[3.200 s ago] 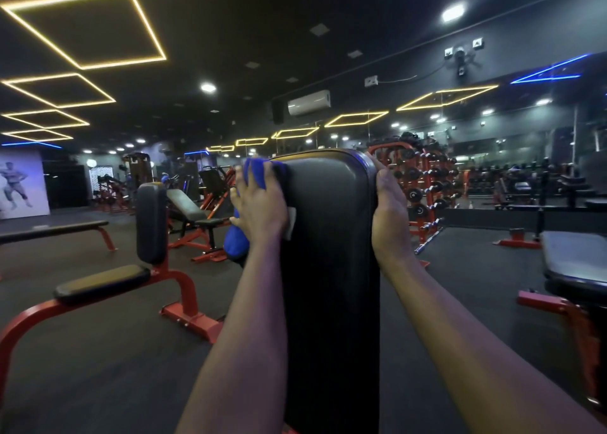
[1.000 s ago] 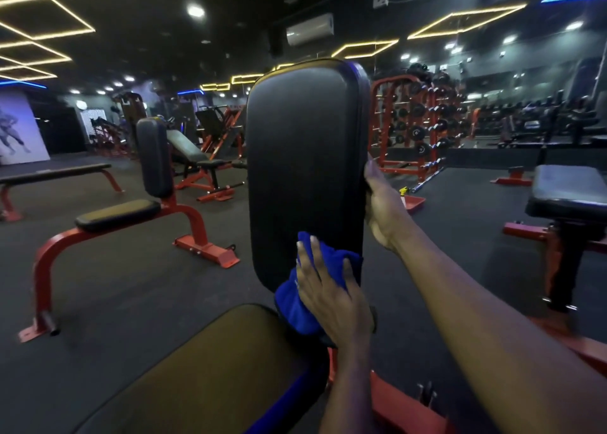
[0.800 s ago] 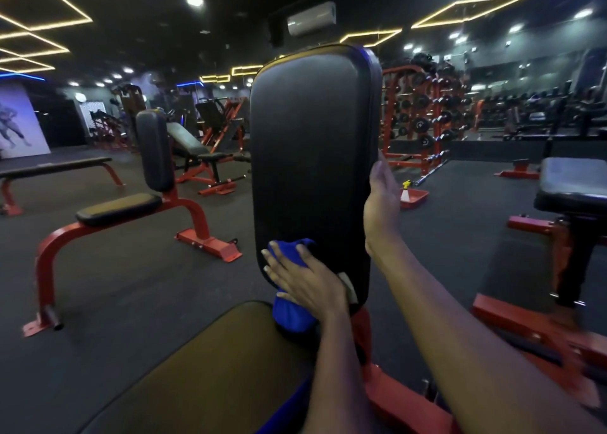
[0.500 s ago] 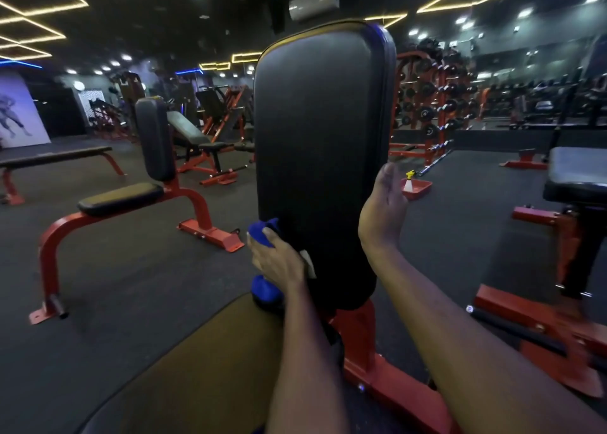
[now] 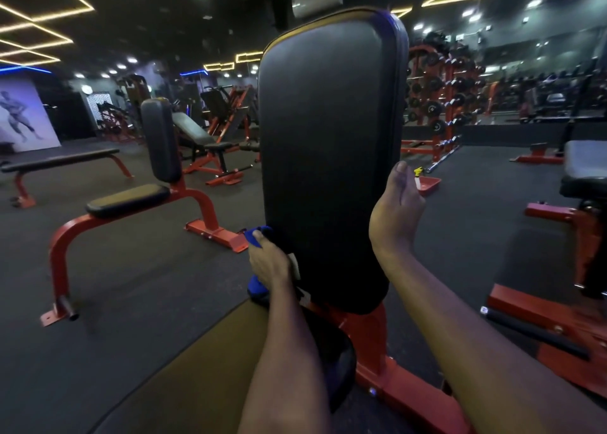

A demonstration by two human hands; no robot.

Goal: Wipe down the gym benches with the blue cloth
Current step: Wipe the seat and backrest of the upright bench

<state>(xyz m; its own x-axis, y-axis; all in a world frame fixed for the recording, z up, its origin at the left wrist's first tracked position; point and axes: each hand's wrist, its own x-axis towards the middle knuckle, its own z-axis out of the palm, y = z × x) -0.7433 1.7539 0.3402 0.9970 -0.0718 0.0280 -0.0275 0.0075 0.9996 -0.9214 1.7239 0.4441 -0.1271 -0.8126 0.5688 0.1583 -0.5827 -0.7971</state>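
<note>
A black upright back pad (image 5: 331, 157) on a red frame stands in front of me, with its seat pad (image 5: 210, 381) below. My left hand (image 5: 267, 262) holds the blue cloth (image 5: 258, 236) against the pad's lower left edge; part of the cloth hangs under the hand. My right hand (image 5: 397, 216) rests on the pad's right edge with the thumb up, its fingers hidden behind the pad.
A second upright bench (image 5: 157, 177) with a red frame stands to the left, a flat bench (image 5: 59, 160) beyond it. A dumbbell rack (image 5: 437, 105) is behind on the right. Another bench (image 5: 584, 170) stands at the right edge. A small spray bottle (image 5: 417, 175) sits on a red foot.
My left hand with the cloth has slid from the lower middle of the back pad to its lower left edge. The right hand has stayed on the right edge.
</note>
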